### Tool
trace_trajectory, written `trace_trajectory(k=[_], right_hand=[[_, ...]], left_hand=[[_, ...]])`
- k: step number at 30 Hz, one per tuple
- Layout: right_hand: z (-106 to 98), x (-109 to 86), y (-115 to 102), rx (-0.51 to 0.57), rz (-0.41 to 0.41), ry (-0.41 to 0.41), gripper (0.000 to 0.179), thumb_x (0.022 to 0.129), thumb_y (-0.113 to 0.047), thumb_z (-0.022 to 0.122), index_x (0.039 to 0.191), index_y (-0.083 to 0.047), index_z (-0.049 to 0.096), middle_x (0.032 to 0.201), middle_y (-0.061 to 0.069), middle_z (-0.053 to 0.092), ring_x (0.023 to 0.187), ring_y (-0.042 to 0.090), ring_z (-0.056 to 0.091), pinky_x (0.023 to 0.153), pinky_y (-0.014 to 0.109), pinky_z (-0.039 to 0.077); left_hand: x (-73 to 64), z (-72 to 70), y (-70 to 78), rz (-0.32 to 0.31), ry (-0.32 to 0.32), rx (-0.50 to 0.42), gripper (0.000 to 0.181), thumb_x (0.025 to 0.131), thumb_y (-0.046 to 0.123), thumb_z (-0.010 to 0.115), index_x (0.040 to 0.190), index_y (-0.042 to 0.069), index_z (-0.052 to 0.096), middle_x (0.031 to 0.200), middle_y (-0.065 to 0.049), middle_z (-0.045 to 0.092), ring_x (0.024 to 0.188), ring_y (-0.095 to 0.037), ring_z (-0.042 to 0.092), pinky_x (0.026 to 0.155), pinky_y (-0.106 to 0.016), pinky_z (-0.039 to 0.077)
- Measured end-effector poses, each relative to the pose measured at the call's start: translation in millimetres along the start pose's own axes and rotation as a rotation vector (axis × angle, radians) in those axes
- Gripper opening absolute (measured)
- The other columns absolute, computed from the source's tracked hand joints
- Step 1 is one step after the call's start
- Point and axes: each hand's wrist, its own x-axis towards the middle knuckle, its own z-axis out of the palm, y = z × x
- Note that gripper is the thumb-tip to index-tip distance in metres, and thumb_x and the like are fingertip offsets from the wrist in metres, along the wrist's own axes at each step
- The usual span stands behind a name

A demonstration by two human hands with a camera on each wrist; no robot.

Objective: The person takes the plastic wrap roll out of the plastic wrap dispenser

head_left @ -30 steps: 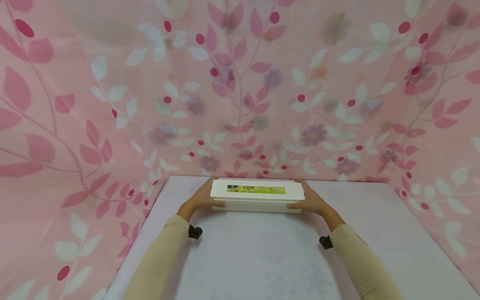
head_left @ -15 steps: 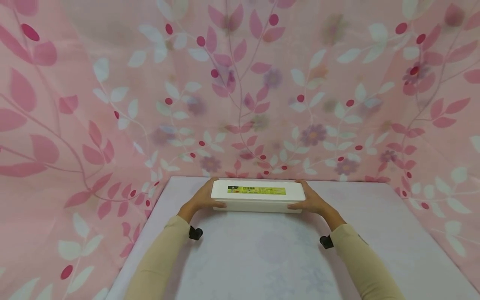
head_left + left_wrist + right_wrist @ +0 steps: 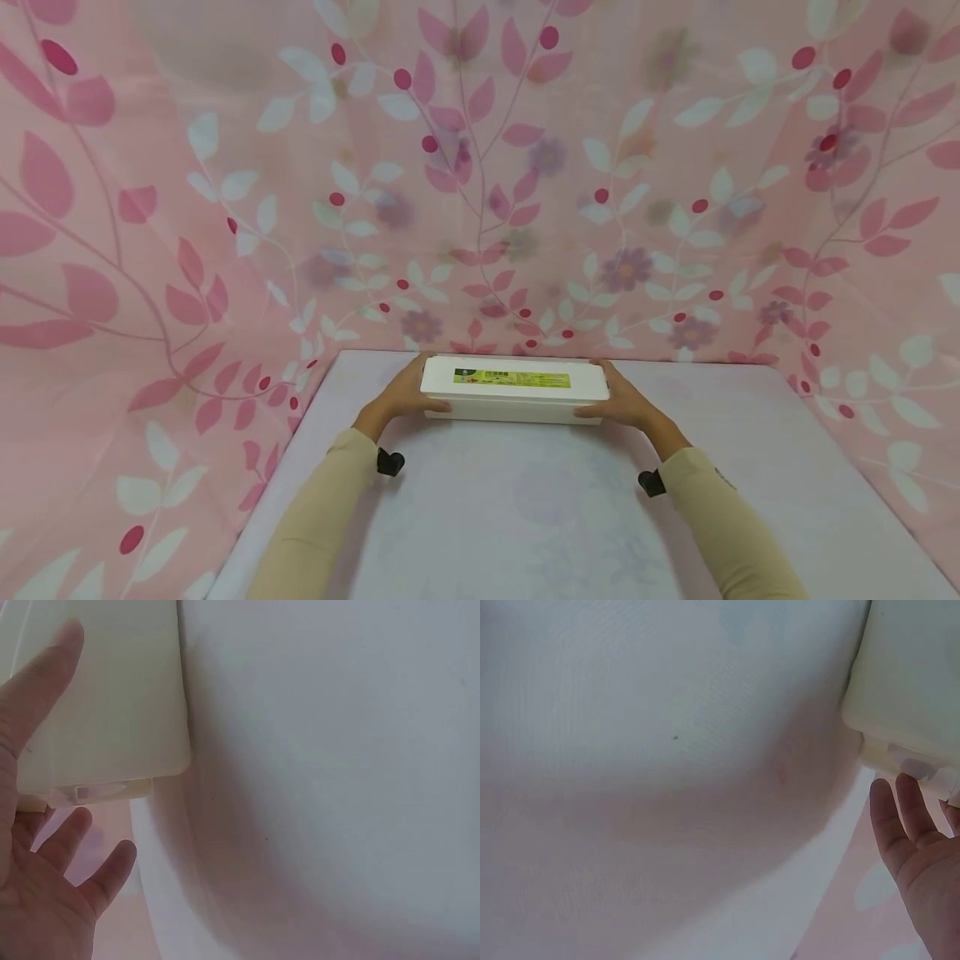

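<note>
Rect. white box (image 3: 514,410), smooth w/ rounded corners & yellow-green label (image 3: 512,378), sits far-mid on pale cloth-covered table (image 3: 510,508). L hand (image 3: 405,392) grips left end, R hand (image 3: 624,402) right end: thumbs on near face, some fingers spread. Arms reach fwd, beige sleeves (image 3: 318,512).
</note>
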Motion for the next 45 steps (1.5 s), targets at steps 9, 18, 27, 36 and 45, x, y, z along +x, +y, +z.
trace_trajectory(k=[9,18,27,36,45], right_hand=[[0.2,1.3,-0.1,-0.010,-0.037,0.029,0.103,0.068,-0.035,0.091,0.145,-0.012,0.027,0.134,0.011,0.048,0.116,0.029,0.049,0.105,0.055,0.038],[-1.4,0.4,0.7,-0.057,-0.049,0.053,0.105,0.065,-0.040,0.093,0.144,-0.015,0.030,0.134,0.009,0.049,0.114,0.028,0.051,0.103,0.054,0.039],[-1.8,-0.5,-1.1,-0.076,-0.072,0.075,0.104,0.063,-0.040,0.094,0.143,-0.015,0.032,0.133,0.007,0.050,0.113,0.027,0.051,0.102,0.054,0.040],[-6.0,-3.5,-8.8,-0.025,-0.087,0.094,0.103,0.066,-0.033,0.093,0.145,-0.015,0.031,0.134,0.009,0.051,0.115,0.030,0.051,0.103,0.059,0.039],[-4.7,-5.1,-10.9,-0.052,-0.065,0.098,0.104,0.064,-0.038,0.094,0.145,-0.017,0.033,0.135,0.007,0.053,0.117,0.029,0.052,0.100,0.056,0.044]], left_hand=[[3.3,-2.3,1.1,0.037,0.011,0.033,0.105,0.059,0.035,0.097,0.143,0.012,0.038,0.133,-0.004,0.055,0.119,-0.022,0.054,0.110,-0.048,0.039],[5.1,-0.8,-0.6,0.044,0.026,0.041,0.106,0.057,0.037,0.097,0.142,0.016,0.039,0.131,0.000,0.056,0.119,-0.019,0.054,0.110,-0.047,0.039],[5.1,-1.6,1.1,0.006,0.037,0.034,0.108,0.055,0.039,0.098,0.144,0.019,0.039,0.132,0.002,0.056,0.121,-0.020,0.053,0.110,-0.049,0.039],[5.1,-6.0,12.0,0.022,0.075,0.019,0.114,0.057,0.040,0.097,0.148,0.014,0.034,0.138,-0.005,0.054,0.126,-0.026,0.051,0.111,-0.053,0.038],[2.8,-4.6,6.4,0.006,0.067,-0.008,0.113,0.057,0.032,0.097,0.147,0.014,0.032,0.135,-0.006,0.053,0.122,-0.024,0.052,0.112,-0.053,0.037]])
